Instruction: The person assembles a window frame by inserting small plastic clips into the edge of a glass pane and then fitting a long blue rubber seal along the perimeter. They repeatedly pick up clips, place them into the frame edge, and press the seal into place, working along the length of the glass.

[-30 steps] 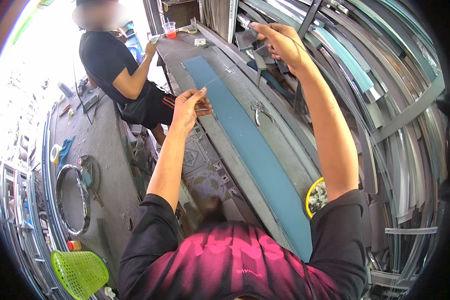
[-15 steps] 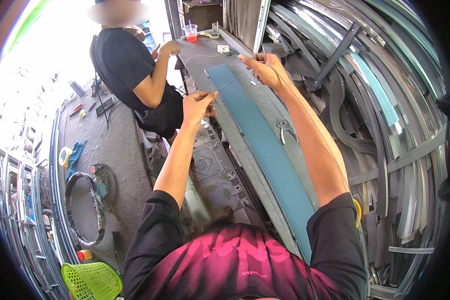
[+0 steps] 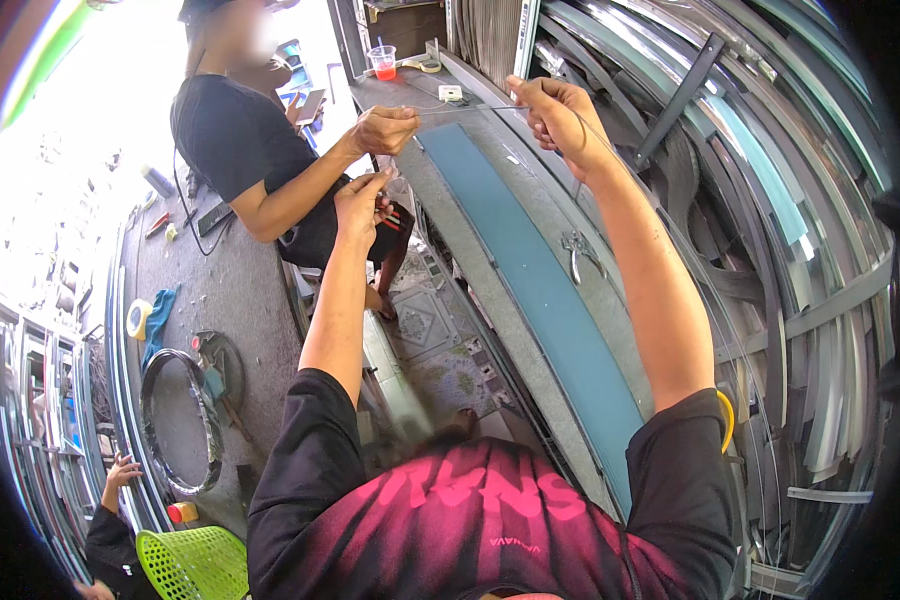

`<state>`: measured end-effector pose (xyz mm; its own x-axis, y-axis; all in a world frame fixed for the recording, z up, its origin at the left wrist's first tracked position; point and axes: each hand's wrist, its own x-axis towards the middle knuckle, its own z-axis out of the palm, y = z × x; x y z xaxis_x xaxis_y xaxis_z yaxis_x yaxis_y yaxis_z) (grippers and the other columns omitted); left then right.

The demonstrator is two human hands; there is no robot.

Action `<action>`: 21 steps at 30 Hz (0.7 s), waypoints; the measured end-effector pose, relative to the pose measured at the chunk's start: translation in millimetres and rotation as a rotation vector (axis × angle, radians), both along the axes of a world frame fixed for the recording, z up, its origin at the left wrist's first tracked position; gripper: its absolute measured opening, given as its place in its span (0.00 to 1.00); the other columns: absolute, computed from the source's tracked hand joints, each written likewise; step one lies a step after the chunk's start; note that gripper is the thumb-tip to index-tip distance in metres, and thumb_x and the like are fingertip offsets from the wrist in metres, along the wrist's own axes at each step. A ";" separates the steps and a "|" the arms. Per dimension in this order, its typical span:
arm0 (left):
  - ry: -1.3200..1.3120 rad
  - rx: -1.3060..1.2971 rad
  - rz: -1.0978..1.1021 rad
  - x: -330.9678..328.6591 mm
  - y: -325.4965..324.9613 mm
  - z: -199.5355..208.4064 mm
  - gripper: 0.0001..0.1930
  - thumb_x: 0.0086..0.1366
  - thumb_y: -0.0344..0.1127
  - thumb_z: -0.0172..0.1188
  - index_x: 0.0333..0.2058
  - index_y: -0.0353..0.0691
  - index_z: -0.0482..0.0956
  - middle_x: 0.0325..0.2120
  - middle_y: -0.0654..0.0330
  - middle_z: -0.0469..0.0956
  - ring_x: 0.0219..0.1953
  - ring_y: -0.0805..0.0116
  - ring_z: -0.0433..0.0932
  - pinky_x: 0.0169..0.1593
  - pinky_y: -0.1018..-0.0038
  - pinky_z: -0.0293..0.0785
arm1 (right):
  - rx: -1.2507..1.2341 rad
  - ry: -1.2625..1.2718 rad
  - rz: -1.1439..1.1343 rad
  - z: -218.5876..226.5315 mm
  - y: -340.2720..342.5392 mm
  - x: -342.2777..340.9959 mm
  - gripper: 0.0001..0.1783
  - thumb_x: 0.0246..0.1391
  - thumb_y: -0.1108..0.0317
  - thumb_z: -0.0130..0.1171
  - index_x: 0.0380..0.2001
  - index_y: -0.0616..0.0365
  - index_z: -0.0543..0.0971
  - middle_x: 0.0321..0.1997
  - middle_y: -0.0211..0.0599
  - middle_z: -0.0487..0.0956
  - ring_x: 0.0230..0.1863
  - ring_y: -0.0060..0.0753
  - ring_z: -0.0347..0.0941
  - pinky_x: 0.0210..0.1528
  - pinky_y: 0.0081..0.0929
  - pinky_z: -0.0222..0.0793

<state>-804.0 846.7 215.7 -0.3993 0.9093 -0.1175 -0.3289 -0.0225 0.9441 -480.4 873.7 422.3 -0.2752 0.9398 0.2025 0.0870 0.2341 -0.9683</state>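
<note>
My right hand (image 3: 558, 112) is raised over the far part of a long grey workbench (image 3: 515, 215) and pinches a thin clear wire (image 3: 470, 107). The wire runs left to the hand of a co-worker (image 3: 385, 128) in a black shirt, and also trails down along my right arm. My left hand (image 3: 363, 196) is just below the co-worker's hand, off the bench's left edge, with fingertips pinched together. Whether the wire is between them is too fine to tell. A blue strip (image 3: 550, 300) lies along the bench.
Pliers (image 3: 580, 250) lie on the bench beside the blue strip. A cup of red drink (image 3: 382, 62), a tape roll (image 3: 425, 65) and a small white box (image 3: 450, 93) sit at its far end. Metal profiles (image 3: 800, 250) fill the right. A green basket (image 3: 195, 560), a black hoop (image 3: 175, 420) and another person (image 3: 110, 520) are at the left.
My right hand came down from the rack to over the bench, and the thin wire now shows in it. My left hand lifted off the bench edge and pinched. The co-worker's hand reached in.
</note>
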 end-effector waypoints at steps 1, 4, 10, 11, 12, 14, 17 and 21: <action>0.008 -0.021 0.004 1.7 -0.2 1.0 0.11 0.70 0.40 0.81 0.39 0.41 0.88 0.27 0.71 0.78 0.24 0.78 0.76 0.29 0.75 0.76 | 0.027 0.002 -0.029 1.8 -1.2 0.1 0.23 0.72 0.45 0.71 0.33 0.52 0.81 0.20 0.14 0.65 0.21 0.10 0.55 0.25 0.19 0.49; 0.100 -0.026 0.010 17.3 -3.7 7.7 0.12 0.70 0.40 0.80 0.38 0.39 0.88 0.26 0.71 0.78 0.23 0.79 0.74 0.27 0.77 0.72 | 0.059 0.151 -0.020 7.5 -6.0 10.3 0.22 0.74 0.47 0.70 0.34 0.53 0.81 0.21 0.14 0.65 0.21 0.10 0.55 0.25 0.21 0.48; 0.588 0.343 0.121 109.4 -51.8 45.9 0.08 0.72 0.32 0.76 0.40 0.32 0.89 0.25 0.66 0.82 0.27 0.80 0.77 0.33 0.76 0.76 | 0.202 0.213 -0.129 10.7 -22.8 62.3 0.21 0.74 0.48 0.70 0.38 0.55 0.81 0.24 0.11 0.63 0.22 0.10 0.53 0.26 0.19 0.46; 0.586 0.501 0.135 130.1 -64.5 57.8 0.07 0.69 0.31 0.76 0.41 0.34 0.89 0.29 0.64 0.84 0.32 0.78 0.80 0.35 0.75 0.78 | 0.198 0.251 -0.109 13.5 -31.0 76.1 0.19 0.76 0.50 0.69 0.40 0.56 0.81 0.24 0.11 0.62 0.22 0.09 0.53 0.25 0.18 0.45; 0.584 0.633 0.147 150.8 -74.6 72.6 0.08 0.67 0.30 0.77 0.42 0.36 0.89 0.34 0.61 0.86 0.36 0.75 0.82 0.37 0.74 0.80 | 0.267 0.272 -0.105 13.6 -43.7 89.7 0.17 0.78 0.52 0.67 0.41 0.56 0.81 0.24 0.11 0.61 0.22 0.09 0.54 0.24 0.18 0.45; 0.787 0.791 0.187 177.7 -88.9 108.7 0.15 0.61 0.30 0.78 0.47 0.39 0.89 0.50 0.54 0.86 0.52 0.61 0.84 0.51 0.64 0.85 | 0.239 0.346 -0.149 19.6 -71.7 121.2 0.16 0.79 0.55 0.64 0.44 0.57 0.82 0.27 0.15 0.66 0.22 0.08 0.54 0.24 0.18 0.50; 1.051 1.166 0.184 216.9 -85.8 165.0 0.30 0.57 0.36 0.80 0.60 0.43 0.85 0.62 0.50 0.80 0.66 0.47 0.77 0.71 0.47 0.73 | 0.283 0.401 -0.302 17.6 -128.7 161.1 0.14 0.79 0.56 0.64 0.41 0.54 0.81 0.25 0.13 0.66 0.23 0.07 0.56 0.25 0.16 0.49; 1.254 1.311 -0.210 289.4 -98.1 192.8 0.33 0.63 0.47 0.80 0.65 0.46 0.84 0.63 0.51 0.82 0.67 0.49 0.79 0.75 0.43 0.69 | 0.358 0.415 -0.468 3.9 -197.2 198.5 0.15 0.80 0.58 0.62 0.38 0.57 0.82 0.27 0.16 0.68 0.23 0.09 0.56 0.25 0.17 0.48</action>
